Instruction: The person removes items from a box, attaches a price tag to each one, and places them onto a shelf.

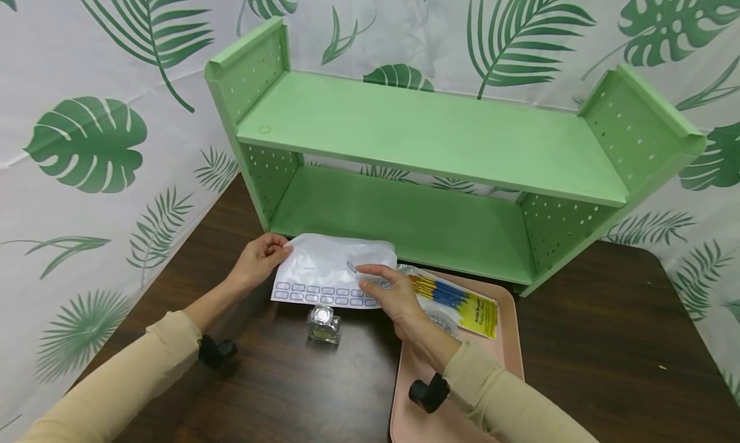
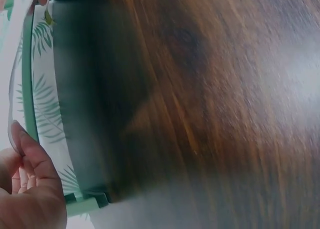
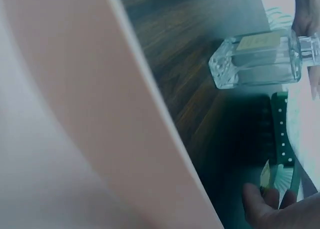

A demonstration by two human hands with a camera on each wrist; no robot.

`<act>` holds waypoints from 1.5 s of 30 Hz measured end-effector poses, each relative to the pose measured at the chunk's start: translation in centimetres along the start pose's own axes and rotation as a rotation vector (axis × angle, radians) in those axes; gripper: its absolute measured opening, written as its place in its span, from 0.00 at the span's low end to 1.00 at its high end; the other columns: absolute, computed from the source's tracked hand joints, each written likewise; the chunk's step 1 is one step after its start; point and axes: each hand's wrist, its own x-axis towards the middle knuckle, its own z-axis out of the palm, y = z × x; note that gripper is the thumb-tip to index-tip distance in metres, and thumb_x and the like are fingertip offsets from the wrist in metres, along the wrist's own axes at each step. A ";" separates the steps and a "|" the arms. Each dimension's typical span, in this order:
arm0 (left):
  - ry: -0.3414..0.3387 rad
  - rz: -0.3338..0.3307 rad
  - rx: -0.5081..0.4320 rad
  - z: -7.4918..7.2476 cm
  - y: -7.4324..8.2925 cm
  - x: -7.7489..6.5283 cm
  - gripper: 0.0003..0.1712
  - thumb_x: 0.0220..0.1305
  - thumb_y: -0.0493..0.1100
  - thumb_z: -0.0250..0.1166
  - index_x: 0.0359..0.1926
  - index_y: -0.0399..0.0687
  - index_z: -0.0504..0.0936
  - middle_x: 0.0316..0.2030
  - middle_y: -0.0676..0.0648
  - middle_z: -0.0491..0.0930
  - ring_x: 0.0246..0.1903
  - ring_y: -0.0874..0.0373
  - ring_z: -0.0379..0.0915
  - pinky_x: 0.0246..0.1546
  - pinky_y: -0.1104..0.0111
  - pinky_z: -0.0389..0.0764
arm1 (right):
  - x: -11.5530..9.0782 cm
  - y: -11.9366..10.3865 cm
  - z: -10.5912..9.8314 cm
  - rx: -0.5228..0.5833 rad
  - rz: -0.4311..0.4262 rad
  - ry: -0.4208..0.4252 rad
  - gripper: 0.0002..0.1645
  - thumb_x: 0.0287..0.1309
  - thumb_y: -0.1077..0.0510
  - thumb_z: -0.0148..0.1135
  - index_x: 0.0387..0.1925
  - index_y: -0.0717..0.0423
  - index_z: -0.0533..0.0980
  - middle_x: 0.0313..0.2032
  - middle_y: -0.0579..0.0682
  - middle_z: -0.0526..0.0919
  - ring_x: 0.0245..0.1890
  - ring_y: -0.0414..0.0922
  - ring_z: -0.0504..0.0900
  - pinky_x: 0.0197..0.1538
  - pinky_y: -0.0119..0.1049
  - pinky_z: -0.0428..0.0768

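Observation:
A white sheet of small blue-edged labels [image 1: 329,263] is held up over the table. My left hand [image 1: 260,260] pinches its left edge between thumb and fingers; the left wrist view shows the same grip at the sheet's edge. In front of the sheet's right part, my right hand [image 1: 399,302] has a small label [image 1: 352,267] at its fingertips. That label [image 3: 265,175] stands up from the fingers in the right wrist view. A square clear glass bottle [image 1: 324,325] stands on the table just below the sheet, touched by neither hand.
Behind the sheet stands a green two-tier shelf [image 1: 428,135]. A pink tray [image 1: 509,347] lies to the right under my right forearm, bearing a pack of artist brushes [image 1: 457,302] and a clear round item [image 1: 442,320]. Dark wooden table [image 1: 277,391] surrounds the bottle.

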 end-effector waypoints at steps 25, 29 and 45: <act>0.072 -0.115 0.381 -3.8 -3.5 0.2 0.13 0.62 0.43 0.62 0.39 0.35 0.78 0.26 0.45 0.81 0.22 0.65 0.70 0.24 0.71 0.71 | -3.4 -1.2 -2.6 0.210 0.091 0.067 0.06 0.56 0.68 0.60 0.37 0.66 0.75 0.27 0.47 0.78 0.28 0.40 0.78 0.32 0.30 0.79; 0.122 -0.083 0.429 -3.7 -3.4 -0.1 0.14 0.60 0.42 0.64 0.41 0.34 0.80 0.33 0.38 0.83 0.28 0.58 0.77 0.28 0.70 0.74 | -3.7 -1.1 -2.7 0.200 0.095 0.053 0.06 0.56 0.68 0.60 0.37 0.65 0.74 0.27 0.47 0.79 0.28 0.39 0.78 0.33 0.31 0.80; -0.266 0.122 0.047 2.7 8.7 -2.4 0.13 0.63 0.42 0.62 0.45 0.37 0.79 0.35 0.42 0.83 0.31 0.63 0.79 0.32 0.70 0.81 | -5.3 -1.8 -3.5 0.141 0.025 0.060 0.06 0.55 0.66 0.62 0.36 0.63 0.75 0.26 0.47 0.78 0.29 0.41 0.78 0.35 0.33 0.78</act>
